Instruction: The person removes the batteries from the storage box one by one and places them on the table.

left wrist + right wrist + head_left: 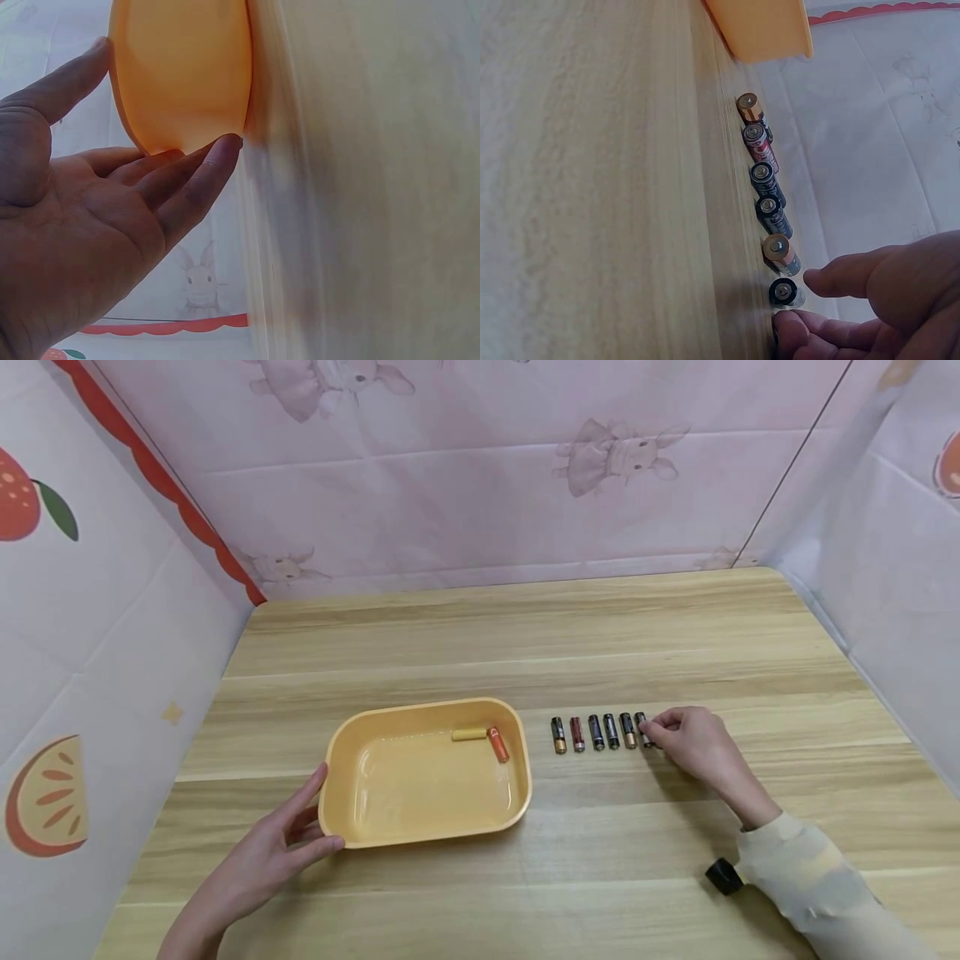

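A yellow plastic basin (427, 839) stands on the table, with a yellow battery (469, 735) and an orange battery (498, 744) inside near its right end. My left hand (266, 852) grips the basin's left end, thumb at the near corner and fingers along the side wall. Right of the basin, several batteries lie side by side in a row, among them a black-and-copper one (558, 735) and a red one (577, 734). At the row's right end, my right hand (697, 743) pinches a dark battery (784, 292) between thumb and fingers; its body is partly covered.
The wood-grain table (600, 877) reaches back to a pink wall sheet (465, 510) printed with rabbits. White printed sheets hang at both sides. A small black object (723, 877) shows beside the right sleeve (810, 868).
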{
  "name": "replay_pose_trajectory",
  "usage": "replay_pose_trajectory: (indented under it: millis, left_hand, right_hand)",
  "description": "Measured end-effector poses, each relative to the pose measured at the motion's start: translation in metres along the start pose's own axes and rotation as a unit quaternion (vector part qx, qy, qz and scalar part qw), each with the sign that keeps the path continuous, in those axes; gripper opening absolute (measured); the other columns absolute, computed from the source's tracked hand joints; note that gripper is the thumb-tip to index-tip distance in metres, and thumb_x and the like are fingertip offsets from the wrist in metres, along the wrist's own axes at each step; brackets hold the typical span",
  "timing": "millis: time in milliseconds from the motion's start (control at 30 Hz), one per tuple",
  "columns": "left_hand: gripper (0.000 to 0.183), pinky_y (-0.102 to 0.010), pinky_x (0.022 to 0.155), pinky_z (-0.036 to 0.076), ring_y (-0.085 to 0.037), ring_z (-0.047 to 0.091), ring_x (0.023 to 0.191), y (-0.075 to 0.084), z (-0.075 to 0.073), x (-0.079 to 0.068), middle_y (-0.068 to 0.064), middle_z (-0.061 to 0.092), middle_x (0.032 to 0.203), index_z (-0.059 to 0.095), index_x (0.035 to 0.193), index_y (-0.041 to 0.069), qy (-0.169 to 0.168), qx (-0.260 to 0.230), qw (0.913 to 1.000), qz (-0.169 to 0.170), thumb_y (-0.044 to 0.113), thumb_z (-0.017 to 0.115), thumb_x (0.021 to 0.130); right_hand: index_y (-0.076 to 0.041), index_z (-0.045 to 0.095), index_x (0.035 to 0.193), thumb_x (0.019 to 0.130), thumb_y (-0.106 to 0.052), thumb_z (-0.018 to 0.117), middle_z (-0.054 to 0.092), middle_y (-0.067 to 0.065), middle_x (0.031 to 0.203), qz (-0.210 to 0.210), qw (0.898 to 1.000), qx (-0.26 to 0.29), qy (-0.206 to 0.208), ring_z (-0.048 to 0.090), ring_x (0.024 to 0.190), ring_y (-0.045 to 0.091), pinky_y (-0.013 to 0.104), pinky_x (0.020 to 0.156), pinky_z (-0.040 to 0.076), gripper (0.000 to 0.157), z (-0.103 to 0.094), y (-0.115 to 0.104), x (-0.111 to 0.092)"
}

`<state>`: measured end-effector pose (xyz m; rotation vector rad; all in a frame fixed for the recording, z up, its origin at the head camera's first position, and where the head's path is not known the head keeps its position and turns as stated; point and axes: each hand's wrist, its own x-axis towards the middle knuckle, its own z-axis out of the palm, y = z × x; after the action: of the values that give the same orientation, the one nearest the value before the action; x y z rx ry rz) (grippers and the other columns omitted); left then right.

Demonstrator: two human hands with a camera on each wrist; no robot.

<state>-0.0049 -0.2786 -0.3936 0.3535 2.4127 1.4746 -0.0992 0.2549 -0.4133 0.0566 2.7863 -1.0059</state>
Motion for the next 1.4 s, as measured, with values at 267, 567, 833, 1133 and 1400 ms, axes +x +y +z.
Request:
replay_pose_trajectory:
  millis: [267,567,833,1133,1400]
  left_hand:
    - [0.093,-0.021,0.089,0.057,-0.033,0.061,0.122,0.002,-0.001,0.001,-0.035,0.034,0.157,0.012,0.166,0.007,0.003,0.004,1.0,-0.007,0.011,0.074,0.097]
    - [0.092,-0.021,0.088,0.057,-0.023,0.063,0.119,0.003,0.0,0.002,-0.038,0.034,0.155,0.013,0.165,0.004,-0.001,-0.003,1.0,0.007,0.008,0.074,0.096]
    - [0.093,-0.022,0.089,0.057,-0.02,0.062,0.12,0.004,-0.001,0.003,-0.038,0.033,0.156,0.012,0.165,0.004,-0.004,-0.011,0.9999,0.007,0.008,0.074,0.096]
    - [0.092,-0.022,0.088,0.057,-0.005,0.061,0.117,0.0,0.001,0.001,-0.038,0.036,0.154,0.013,0.164,0.002,-0.001,-0.012,0.9998,0.014,0.006,0.075,0.095]
    - [0.092,-0.021,0.089,0.057,-0.006,0.061,0.118,-0.001,0.001,0.0,-0.038,0.03,0.156,0.013,0.164,0.001,-0.001,-0.008,0.9997,0.022,0.006,0.074,0.095]
  right_hand:
    - [0.005,0.07,0.117,0.106,-0.036,0.06,0.069,0.008,0.082,0.004,0.999,0.03,-0.021,0.06,0.071,0.02,0.033,0.062,0.049,0.044,-0.008,-0.002,0.0]
    - [0.01,0.059,0.132,0.108,-0.034,0.058,0.068,0.023,0.111,-0.008,0.992,0.11,-0.055,0.064,0.09,0.024,0.032,0.067,0.058,0.05,-0.035,-0.024,0.004]
    - [0.005,0.063,0.132,0.108,-0.032,0.059,0.068,0.017,0.117,-0.06,0.989,0.115,-0.076,0.065,0.092,0.022,0.03,0.072,0.059,0.045,-0.05,-0.067,0.012]
    - [-0.002,0.066,0.13,0.106,-0.029,0.063,0.068,0.014,0.113,-0.117,0.973,0.157,-0.118,0.064,0.089,0.025,0.033,0.077,0.059,0.036,-0.051,-0.123,0.02]
    - [-0.002,0.067,0.128,0.106,-0.022,0.061,0.07,0.012,0.117,-0.195,0.951,0.188,-0.152,0.065,0.101,0.025,0.039,0.085,0.058,0.031,-0.033,-0.159,0.026]
